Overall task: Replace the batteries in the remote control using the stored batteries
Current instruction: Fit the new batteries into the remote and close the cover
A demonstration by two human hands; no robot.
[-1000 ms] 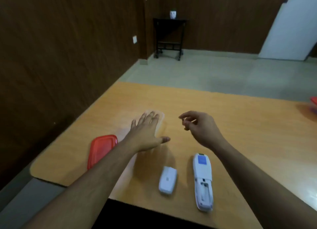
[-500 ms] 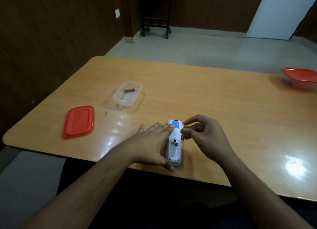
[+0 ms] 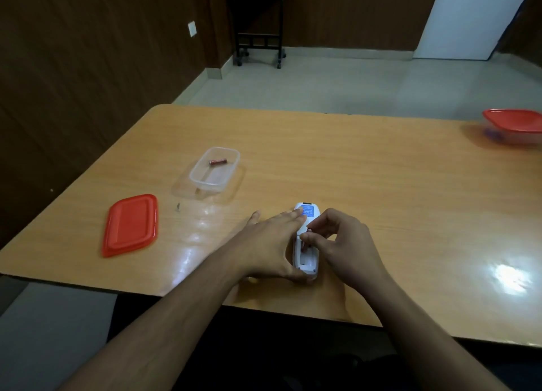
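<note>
A: Remote control (image 3: 305,238) lies face down near the front edge of the wooden table (image 3: 352,170), back up, blue label at the far end. Battery bay is open at the near end.

B: Left hand (image 3: 269,244)?

A: Laid over the remote's left side, palm down. Fingers spread a little and stretched along the casing, fingertips up by the blue label, thumb hooked round the near end. It presses against the body rather than wrapping it.

B: And the right hand (image 3: 340,244)?

A: Over the remote's right side. Thumb and forefinger pinched together at the top of the open bay, on something small and dark. Looks like a battery end, but too little of it shows to be sure. The other fingers are curled in.

B: Spare batteries?

A: One battery (image 3: 218,162), reddish, lies on its side in the clear plastic container (image 3: 202,182), at its far end. Container sits open, well left of the remote and further back.

B: Its lid?

A: Red lid (image 3: 130,225) flat on the table, left of the container and nearer the front edge, apart from it. A tiny dark speck (image 3: 177,206) rests between the two; cannot tell what it is.

B: Anything else?

A: A second container with a red lid (image 3: 513,125) at the far right edge, well away from both hands.
</note>
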